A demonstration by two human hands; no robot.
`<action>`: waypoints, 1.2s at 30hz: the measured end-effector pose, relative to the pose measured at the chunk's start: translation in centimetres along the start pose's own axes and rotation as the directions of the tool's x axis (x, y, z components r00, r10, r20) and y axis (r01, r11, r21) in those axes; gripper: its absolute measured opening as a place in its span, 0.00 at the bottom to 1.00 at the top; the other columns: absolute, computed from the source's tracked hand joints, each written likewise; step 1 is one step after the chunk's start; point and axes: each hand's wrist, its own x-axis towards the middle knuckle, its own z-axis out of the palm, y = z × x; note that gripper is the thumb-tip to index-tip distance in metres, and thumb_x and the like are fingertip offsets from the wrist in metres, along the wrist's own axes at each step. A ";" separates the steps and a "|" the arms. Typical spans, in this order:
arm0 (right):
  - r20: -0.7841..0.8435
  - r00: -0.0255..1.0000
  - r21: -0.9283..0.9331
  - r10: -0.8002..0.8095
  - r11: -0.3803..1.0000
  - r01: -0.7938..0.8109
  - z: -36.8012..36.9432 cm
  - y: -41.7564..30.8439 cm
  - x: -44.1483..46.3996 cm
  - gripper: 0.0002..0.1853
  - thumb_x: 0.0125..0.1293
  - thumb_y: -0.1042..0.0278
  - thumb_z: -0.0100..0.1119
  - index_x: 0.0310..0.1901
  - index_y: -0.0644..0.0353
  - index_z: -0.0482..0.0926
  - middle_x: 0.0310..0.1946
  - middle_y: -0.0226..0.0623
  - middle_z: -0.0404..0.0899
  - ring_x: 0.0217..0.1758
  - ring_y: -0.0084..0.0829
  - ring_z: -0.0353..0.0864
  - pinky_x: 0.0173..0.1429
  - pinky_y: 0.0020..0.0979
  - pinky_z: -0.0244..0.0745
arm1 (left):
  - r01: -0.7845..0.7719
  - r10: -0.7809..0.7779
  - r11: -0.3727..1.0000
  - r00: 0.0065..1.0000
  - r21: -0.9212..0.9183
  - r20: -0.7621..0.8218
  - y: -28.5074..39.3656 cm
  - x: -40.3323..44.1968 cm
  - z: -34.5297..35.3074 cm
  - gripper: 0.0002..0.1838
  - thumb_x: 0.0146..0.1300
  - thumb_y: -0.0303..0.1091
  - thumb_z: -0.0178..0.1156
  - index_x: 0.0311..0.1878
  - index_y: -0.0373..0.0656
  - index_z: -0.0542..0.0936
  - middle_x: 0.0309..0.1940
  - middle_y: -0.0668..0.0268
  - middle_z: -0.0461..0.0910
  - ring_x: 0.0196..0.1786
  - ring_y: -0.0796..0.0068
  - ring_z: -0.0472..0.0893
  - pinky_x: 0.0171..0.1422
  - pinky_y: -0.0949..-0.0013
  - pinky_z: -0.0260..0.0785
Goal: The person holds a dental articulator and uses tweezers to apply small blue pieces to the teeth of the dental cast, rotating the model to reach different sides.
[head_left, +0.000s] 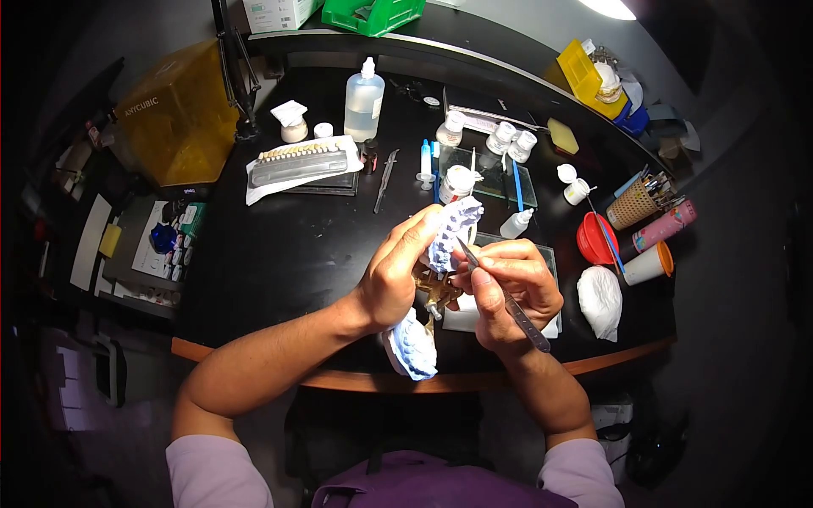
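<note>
My left hand (391, 273) is closed around the upper part of a bluish plaster dental model (450, 235), tilted so its row of teeth shows. A brass-coloured articulator (437, 295) joins it to a second dental cast (412, 347), which hangs open below, near the bench's front edge. Pinched in my right hand (512, 288) is a slim metal scalpel-like tool (527, 323) with marks along its handle. Its tip points at the teeth of the upper cast; whether it touches them I cannot tell. Just behind the model stands an open white jar (458, 181).
Behind my hands are a glass slab (525, 193), a syringe (426, 161), small bottles (517, 223) and a clear bottle (364, 102). A shade guide (298, 162) and another scalpel (385, 180) lie left. At right are a red bowl (595, 239) and crumpled tissue (600, 303).
</note>
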 end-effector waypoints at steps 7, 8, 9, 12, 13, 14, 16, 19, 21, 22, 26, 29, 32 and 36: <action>-0.004 1.000 0.013 0.004 1.000 -0.004 0.1 0.0 0.1 0.09 0.65 0.86 0.60 0.46 0.71 0.78 0.44 0.50 0.80 0.38 0.29 0.87 0.41 0.25 0.86 | 0.002 -0.008 0.996 0.998 -0.088 -0.063 0.4 0.0 0.7 0.23 0.80 0.41 0.35 0.54 0.33 0.75 0.41 0.62 0.79 0.44 0.75 0.79 0.52 0.72 0.72; -0.003 1.000 0.018 0.003 1.000 -0.003 0.1 0.1 0.1 0.09 0.65 0.87 0.60 0.46 0.71 0.78 0.44 0.50 0.80 0.38 0.29 0.87 0.41 0.25 0.86 | -0.027 0.024 0.999 0.997 -0.045 -0.071 0.1 0.0 0.7 0.23 0.80 0.41 0.35 0.54 0.33 0.75 0.41 0.62 0.79 0.44 0.75 0.80 0.51 0.72 0.73; 0.000 1.000 0.014 0.004 1.000 -0.004 0.1 0.1 0.2 0.08 0.65 0.87 0.60 0.46 0.71 0.78 0.44 0.51 0.80 0.38 0.29 0.87 0.41 0.25 0.86 | -0.016 0.012 0.998 0.997 -0.052 -0.075 0.2 0.0 0.7 0.23 0.80 0.42 0.35 0.53 0.34 0.76 0.40 0.62 0.79 0.43 0.75 0.80 0.49 0.72 0.75; 0.002 1.000 0.018 0.025 1.000 -0.025 0.1 -0.2 0.2 0.08 0.65 0.87 0.60 0.46 0.71 0.78 0.44 0.51 0.79 0.38 0.29 0.87 0.41 0.25 0.86 | 0.095 -0.109 0.980 0.991 -0.175 -0.073 1.3 -0.1 1.0 0.24 0.80 0.44 0.34 0.52 0.34 0.76 0.39 0.60 0.81 0.39 0.72 0.83 0.42 0.70 0.80; 0.004 0.999 0.030 0.044 0.999 -0.044 0.0 -0.4 0.2 0.08 0.65 0.87 0.59 0.46 0.71 0.78 0.44 0.51 0.79 0.38 0.29 0.87 0.41 0.25 0.86 | 0.156 -0.164 0.960 0.986 -0.234 -0.018 1.3 0.0 0.7 0.25 0.80 0.45 0.35 0.52 0.34 0.76 0.39 0.59 0.81 0.38 0.71 0.84 0.39 0.68 0.81; 0.006 0.998 0.041 0.063 0.997 -0.063 0.0 -0.6 0.3 0.08 0.65 0.87 0.59 0.46 0.71 0.78 0.44 0.51 0.79 0.37 0.29 0.87 0.41 0.25 0.86 | 0.218 -0.215 0.932 0.976 -0.289 0.042 1.2 0.2 0.2 0.26 0.80 0.47 0.35 0.51 0.35 0.76 0.38 0.57 0.82 0.36 0.69 0.84 0.37 0.66 0.82; -0.005 0.997 0.074 0.080 0.994 -0.080 0.0 -0.8 0.4 0.08 0.66 0.86 0.60 0.46 0.71 0.78 0.44 0.51 0.79 0.37 0.28 0.87 0.40 0.25 0.86 | 0.304 -0.280 0.881 0.953 -0.363 0.118 0.8 0.5 -0.2 0.28 0.79 0.50 0.35 0.50 0.35 0.77 0.37 0.55 0.82 0.35 0.66 0.85 0.34 0.63 0.84; -0.012 0.996 0.092 0.090 0.992 -0.089 -0.1 -0.7 0.3 0.08 0.66 0.86 0.60 0.46 0.71 0.78 0.45 0.51 0.79 0.35 0.27 0.86 0.38 0.24 0.86 | 0.367 -0.335 0.842 0.930 -0.395 0.151 0.9 0.5 -0.2 0.30 0.78 0.55 0.35 0.48 0.36 0.77 0.36 0.53 0.82 0.35 0.62 0.86 0.35 0.59 0.84; -0.010 0.996 0.084 0.091 0.992 -0.090 -0.2 -0.7 0.3 0.08 0.66 0.86 0.60 0.45 0.71 0.78 0.45 0.51 0.79 0.35 0.26 0.86 0.38 0.24 0.86 | 0.396 -0.358 0.832 0.918 -0.388 0.170 1.1 0.5 -0.3 0.32 0.79 0.55 0.32 0.52 0.34 0.75 0.37 0.52 0.81 0.36 0.61 0.85 0.37 0.56 0.85; -0.007 0.996 0.077 0.091 0.993 -0.090 -0.2 -0.7 0.3 0.08 0.66 0.86 0.60 0.45 0.71 0.78 0.45 0.51 0.79 0.34 0.26 0.86 0.37 0.24 0.86 | 0.410 -0.369 0.827 0.912 -0.384 0.179 1.1 0.6 -0.3 0.32 0.79 0.54 0.30 0.54 0.33 0.74 0.37 0.52 0.81 0.36 0.60 0.85 0.38 0.55 0.85; -0.003 0.995 0.061 0.098 0.993 -0.097 -0.1 -0.7 0.4 0.07 0.66 0.86 0.59 0.45 0.71 0.78 0.44 0.51 0.79 0.34 0.25 0.86 0.37 0.23 0.85 | 0.401 -0.368 0.836 0.916 -0.374 0.159 0.8 0.6 -0.4 0.32 0.79 0.55 0.30 0.55 0.34 0.74 0.39 0.51 0.81 0.37 0.59 0.85 0.39 0.54 0.85; 0.004 0.995 0.042 0.100 0.994 -0.100 -0.2 -0.7 0.4 0.08 0.65 0.86 0.61 0.45 0.71 0.78 0.44 0.50 0.79 0.34 0.26 0.86 0.36 0.24 0.85 | 0.412 -0.379 0.837 0.911 -0.361 0.163 0.9 0.6 -0.5 0.32 0.79 0.55 0.31 0.54 0.34 0.75 0.40 0.51 0.81 0.37 0.59 0.86 0.38 0.55 0.85; 0.021 0.998 -0.015 0.051 0.999 -0.051 -0.3 -0.4 0.7 0.08 0.65 0.87 0.62 0.45 0.70 0.78 0.44 0.49 0.80 0.35 0.27 0.86 0.35 0.24 0.85 | 0.458 -0.426 0.804 0.889 -0.380 0.170 1.6 0.8 -0.3 0.31 0.78 0.55 0.33 0.52 0.36 0.76 0.38 0.52 0.81 0.36 0.58 0.86 0.36 0.56 0.84; -0.018 0.993 0.087 0.114 0.990 -0.112 -0.5 -0.7 1.1 0.09 0.64 0.88 0.62 0.45 0.70 0.78 0.44 0.49 0.80 0.35 0.28 0.87 0.35 0.24 0.85 | 0.514 -0.463 0.752 0.857 -0.412 0.224 1.4 1.0 -0.7 0.33 0.78 0.57 0.32 0.57 0.35 0.74 0.38 0.51 0.81 0.39 0.55 0.86 0.39 0.54 0.85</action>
